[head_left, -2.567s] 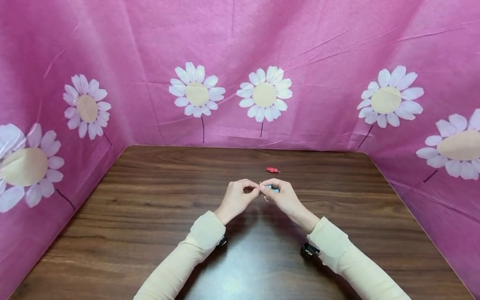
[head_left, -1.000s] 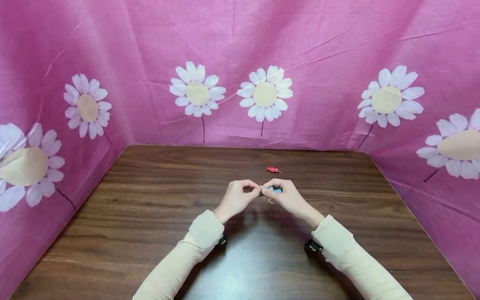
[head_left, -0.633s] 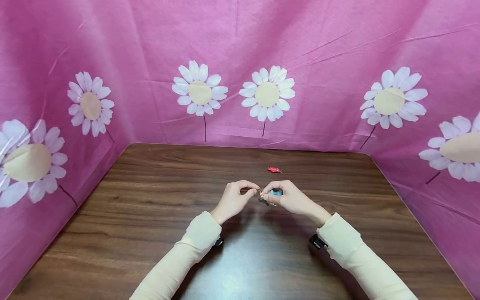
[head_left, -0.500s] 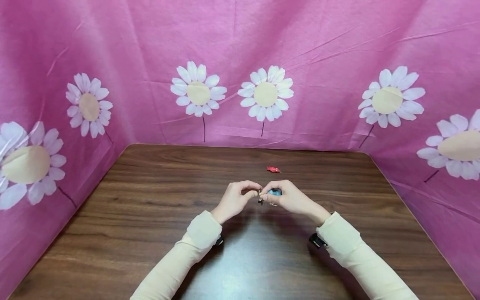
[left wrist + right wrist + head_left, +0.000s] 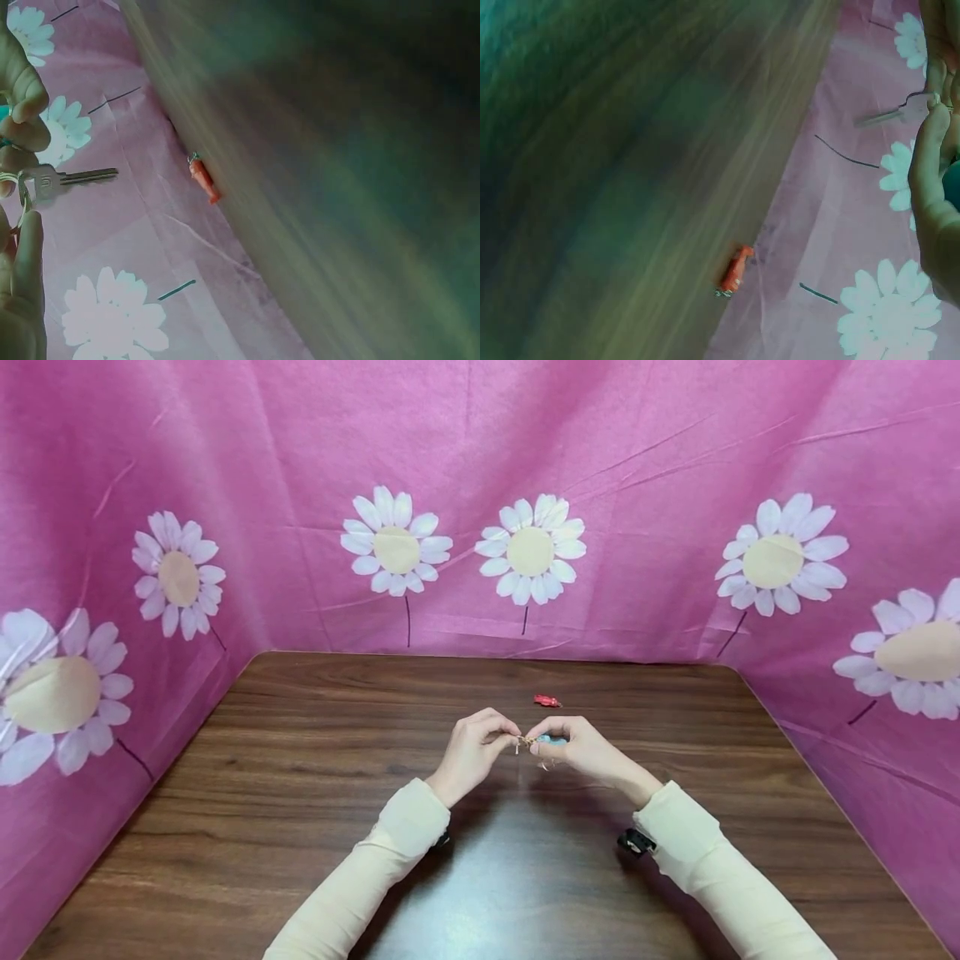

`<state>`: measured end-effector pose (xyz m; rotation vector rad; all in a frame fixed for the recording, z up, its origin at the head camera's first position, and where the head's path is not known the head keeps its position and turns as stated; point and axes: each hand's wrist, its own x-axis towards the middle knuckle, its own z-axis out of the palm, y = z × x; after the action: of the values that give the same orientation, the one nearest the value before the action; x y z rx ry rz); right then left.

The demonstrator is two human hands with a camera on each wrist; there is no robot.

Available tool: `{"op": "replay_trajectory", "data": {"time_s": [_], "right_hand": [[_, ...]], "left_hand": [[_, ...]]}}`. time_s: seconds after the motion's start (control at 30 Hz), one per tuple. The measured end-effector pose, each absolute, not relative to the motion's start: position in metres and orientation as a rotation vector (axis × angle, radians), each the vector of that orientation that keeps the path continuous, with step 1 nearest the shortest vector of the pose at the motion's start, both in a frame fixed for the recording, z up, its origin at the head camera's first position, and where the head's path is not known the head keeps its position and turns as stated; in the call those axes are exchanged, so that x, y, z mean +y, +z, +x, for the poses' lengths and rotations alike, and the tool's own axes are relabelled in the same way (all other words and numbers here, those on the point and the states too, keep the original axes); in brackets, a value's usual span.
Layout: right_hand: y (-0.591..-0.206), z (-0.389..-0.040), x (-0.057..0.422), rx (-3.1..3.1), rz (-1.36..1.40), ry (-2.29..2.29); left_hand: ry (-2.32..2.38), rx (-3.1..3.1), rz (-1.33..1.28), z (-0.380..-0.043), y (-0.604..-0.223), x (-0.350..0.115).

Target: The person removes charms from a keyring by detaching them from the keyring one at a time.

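Observation:
In the middle of the table, both hands meet at a gold-coloured key ring (image 5: 25,189). My left hand (image 5: 471,750) pinches the ring between thumb and forefinger. A silver key (image 5: 75,178) hangs on it and sticks out sideways below the fingers in the left wrist view. My right hand (image 5: 592,753) pinches the metal end of a blue keychain (image 5: 553,740); its fingers partly hide the charm. A thin loop (image 5: 548,766) dangles under the right fingers. How ring and keychain join is too small to tell.
A red figure charm (image 5: 547,701) with a small metal clasp lies on the brown wooden table (image 5: 300,760), beyond the hands. Pink cloth (image 5: 465,443) printed with white daisies hangs behind the table and along both sides.
The fingertips have drawn slightly apart, with the gold ring now stretched between them. The left hand has risen a little. The dark key hanging under the fingers has turned. The red charm lies still.

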<state>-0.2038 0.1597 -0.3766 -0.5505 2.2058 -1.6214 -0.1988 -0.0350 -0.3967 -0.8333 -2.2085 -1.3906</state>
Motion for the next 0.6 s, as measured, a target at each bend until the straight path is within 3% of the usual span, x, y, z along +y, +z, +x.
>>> {"op": "replay_trajectory", "data": {"time_s": [0.3, 0.6], "right_hand": [[-0.3813, -0.2045, 0.1613, 1.770, -0.421, -1.794], [-0.3844, -0.2065, 0.1590, 1.822, -0.392, -1.886]], "left_hand": [[-1.264, -2.194, -0.893, -0.1999, -0.3950, -0.0354], [-1.190, -2.194, -0.876, -0.2016, -0.3941, -0.0376]]}}
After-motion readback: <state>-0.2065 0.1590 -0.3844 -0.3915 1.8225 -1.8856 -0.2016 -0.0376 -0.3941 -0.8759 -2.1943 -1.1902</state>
